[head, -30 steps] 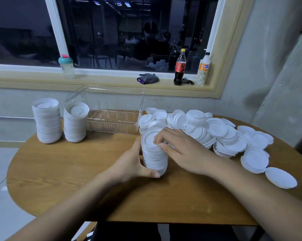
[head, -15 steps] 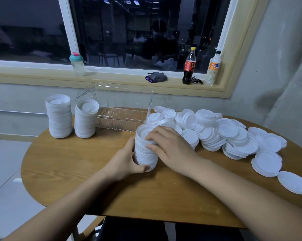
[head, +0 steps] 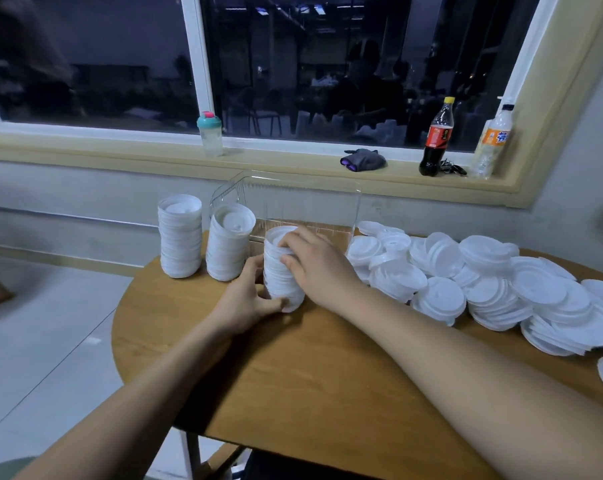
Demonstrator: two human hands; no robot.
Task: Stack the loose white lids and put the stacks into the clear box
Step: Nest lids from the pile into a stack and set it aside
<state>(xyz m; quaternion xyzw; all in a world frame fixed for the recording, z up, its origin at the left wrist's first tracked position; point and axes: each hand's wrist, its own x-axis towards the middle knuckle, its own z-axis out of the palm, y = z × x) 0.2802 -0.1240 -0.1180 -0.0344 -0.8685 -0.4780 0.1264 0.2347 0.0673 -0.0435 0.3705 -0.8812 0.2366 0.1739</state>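
Risk, buckling: The tall stack of round white plastic lids [head: 281,275] is held only near its base and its crown. It will probably bow at mid-height and spill if it is lifted or tilted quickly.
Risk, collision: The stack stands just beside a finished white lid stack [head: 229,242] and in front of the clear plastic box [head: 293,206]. A wide swing could knock either one.
Risk, box: The box looks light, so catching its near wall could push it back.
Left hand [head: 248,299]: Fingers and thumb are curled round the lower part of the stack and grip it firmly.
Right hand [head: 317,265]: Fingers are curled over the top rim and right flank and clasp the stack.
Stack location: The stack is upright and appears to rest on the round wooden table [head: 293,375]. It is not yet in the box.
Remaining: A heap of loose white lids [head: 483,282] lies to the right.
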